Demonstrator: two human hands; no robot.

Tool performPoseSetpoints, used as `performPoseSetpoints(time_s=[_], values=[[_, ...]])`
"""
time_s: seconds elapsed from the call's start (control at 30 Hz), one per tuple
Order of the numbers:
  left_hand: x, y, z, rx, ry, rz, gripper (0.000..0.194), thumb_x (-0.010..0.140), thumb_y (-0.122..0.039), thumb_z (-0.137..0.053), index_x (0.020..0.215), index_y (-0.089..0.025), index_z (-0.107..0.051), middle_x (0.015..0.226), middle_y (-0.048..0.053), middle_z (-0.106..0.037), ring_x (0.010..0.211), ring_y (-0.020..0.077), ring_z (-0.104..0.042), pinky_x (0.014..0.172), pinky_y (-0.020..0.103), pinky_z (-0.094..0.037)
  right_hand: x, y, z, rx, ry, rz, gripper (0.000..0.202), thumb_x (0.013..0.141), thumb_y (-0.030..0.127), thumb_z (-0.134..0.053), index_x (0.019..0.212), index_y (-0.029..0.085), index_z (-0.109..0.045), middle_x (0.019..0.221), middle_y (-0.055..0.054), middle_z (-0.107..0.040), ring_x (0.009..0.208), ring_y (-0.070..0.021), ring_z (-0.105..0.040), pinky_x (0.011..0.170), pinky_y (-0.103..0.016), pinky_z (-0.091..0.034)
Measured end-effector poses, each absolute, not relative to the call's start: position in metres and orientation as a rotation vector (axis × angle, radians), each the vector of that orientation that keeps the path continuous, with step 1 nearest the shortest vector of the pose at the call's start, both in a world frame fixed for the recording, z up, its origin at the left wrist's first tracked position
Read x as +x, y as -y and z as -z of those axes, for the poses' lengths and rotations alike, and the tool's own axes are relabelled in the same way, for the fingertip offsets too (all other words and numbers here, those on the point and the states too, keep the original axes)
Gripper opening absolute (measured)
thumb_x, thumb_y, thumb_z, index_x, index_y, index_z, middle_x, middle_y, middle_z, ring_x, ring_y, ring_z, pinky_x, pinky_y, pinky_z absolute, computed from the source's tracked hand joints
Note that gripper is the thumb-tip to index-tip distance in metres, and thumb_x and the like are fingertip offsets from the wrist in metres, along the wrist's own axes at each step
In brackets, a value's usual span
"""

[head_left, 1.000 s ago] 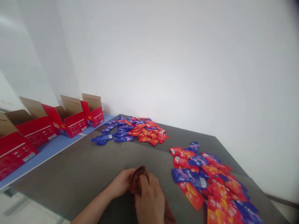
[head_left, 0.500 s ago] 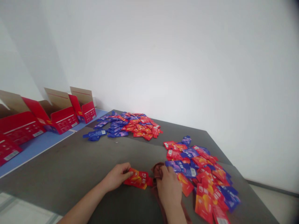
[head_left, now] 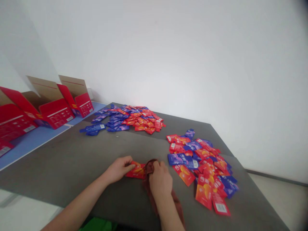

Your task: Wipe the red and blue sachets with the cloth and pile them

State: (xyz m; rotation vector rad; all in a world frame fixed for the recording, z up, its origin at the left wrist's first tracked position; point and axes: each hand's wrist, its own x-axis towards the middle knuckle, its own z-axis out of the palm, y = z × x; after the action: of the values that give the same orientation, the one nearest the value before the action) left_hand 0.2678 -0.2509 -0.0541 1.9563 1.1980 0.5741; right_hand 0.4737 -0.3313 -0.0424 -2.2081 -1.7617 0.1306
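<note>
My left hand (head_left: 121, 170) pinches the left end of a red pouch (head_left: 136, 170) with orange fruit printed on it, just above the dark table. My right hand (head_left: 160, 180) is closed on a brown cloth (head_left: 149, 166), which lies against the right end of that pouch and covers it. The rest of the cloth trails under my right forearm toward the table's front edge. To the right of my right hand spreads a pile of red and purple pouches (head_left: 204, 179), one purple pouch (head_left: 183, 159) lying nearest.
A second heap of red and blue-purple pouches (head_left: 134, 118) lies at the back of the dark table (head_left: 96, 157). Several open red cartons (head_left: 56, 112) stand on a blue surface (head_left: 49, 138) at left. A white wall (head_left: 168, 64) rises behind.
My right hand has moved left with the cloth, over the right part of the red pouch. The left hand keeps its pinch. The view has tilted down slightly.
</note>
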Motion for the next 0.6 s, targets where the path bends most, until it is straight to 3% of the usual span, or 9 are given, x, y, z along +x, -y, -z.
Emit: performPoseSetpoints(time_s=[0.17,0.37,0.6], values=[[0.262,0.249,0.061,1.949,-1.155,-0.561,0.03,0.089,-0.044,-0.058,0.073,-0.018,-0.056,0.07,-0.002,-0.057,0.067,0.0159,-0.053,0.06,0.024,-0.034,0.516,0.352,0.036,-2.279,1.713,-0.141,0.012,0.095,0.019,-0.051,0.101,0.024,-0.061,0.106,-0.006,-0.062,0.096,-0.0221,-0.062,0.07,-0.03,-0.039],[0.263,0.248,0.059,1.812,-1.103,-0.604,0.031,0.087,-0.044,-0.063,0.071,-0.018,-0.056,0.067,-0.004,-0.056,0.064,0.0144,-0.051,0.059,0.022,-0.036,0.494,0.39,0.045,-2.146,1.639,-0.171,0.008,0.097,0.026,-0.053,0.102,0.026,-0.06,0.105,-0.005,-0.061,0.096,-0.0215,-0.06,0.074,-0.03,-0.041],[0.26,0.246,0.05,1.305,-1.031,-0.753,0.031,0.079,-0.042,-0.077,0.073,-0.016,-0.061,0.066,-0.002,-0.065,0.056,0.0119,-0.055,0.054,0.021,-0.041,0.466,0.397,0.038,-1.894,1.855,-0.209,0.016,0.083,0.016,-0.067,0.091,0.027,-0.06,0.097,-0.001,-0.062,0.09,-0.0214,-0.058,0.074,-0.03,-0.041]])
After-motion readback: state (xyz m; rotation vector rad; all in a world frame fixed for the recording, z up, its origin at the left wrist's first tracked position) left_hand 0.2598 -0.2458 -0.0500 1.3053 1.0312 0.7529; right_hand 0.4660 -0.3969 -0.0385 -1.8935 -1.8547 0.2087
